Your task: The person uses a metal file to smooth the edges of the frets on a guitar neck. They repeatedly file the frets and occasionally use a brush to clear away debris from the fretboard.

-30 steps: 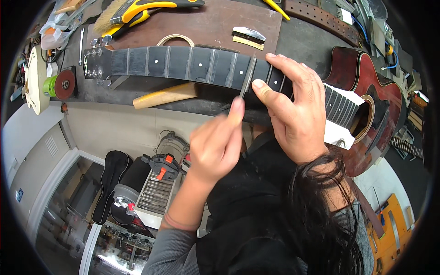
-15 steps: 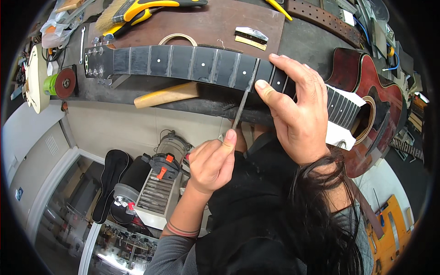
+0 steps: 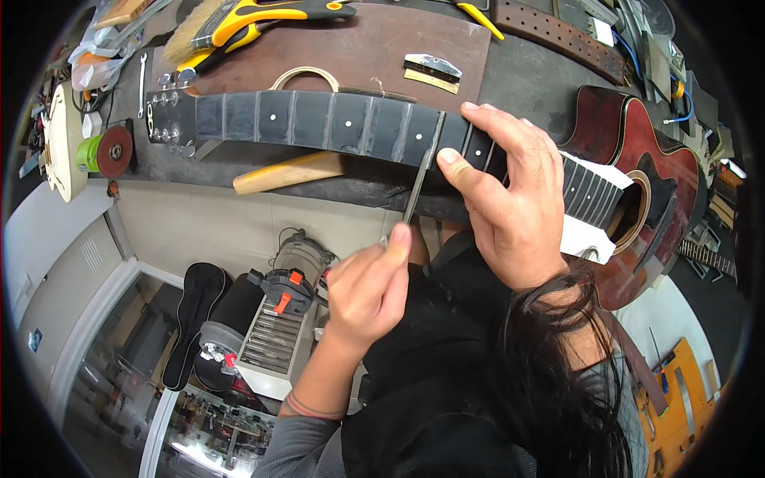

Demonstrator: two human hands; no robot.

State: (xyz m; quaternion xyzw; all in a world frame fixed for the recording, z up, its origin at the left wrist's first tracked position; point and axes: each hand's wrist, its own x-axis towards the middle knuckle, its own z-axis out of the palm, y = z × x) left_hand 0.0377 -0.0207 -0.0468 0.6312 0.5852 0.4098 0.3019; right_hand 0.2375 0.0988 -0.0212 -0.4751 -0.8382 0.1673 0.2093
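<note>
- Lower in the frame than a second ago, the left hand [image 3: 366,291] now sits farther from the neck, with more of the thin metal tool [image 3: 418,187] showing.
- That hand is closed around the tool, whose far end lies across the dark fingerboard [image 3: 319,121] at upper centre.
- Right of the tool, the right hand [image 3: 516,203] rests over the fingerboard, thumb and index finger spread wide.
- Reddish guitar body [image 3: 602,119]: right side of the frame.
- Wooden piece [image 3: 291,171]: just below the neck, left of centre.
- Brush [image 3: 185,38]: upper left.
</note>
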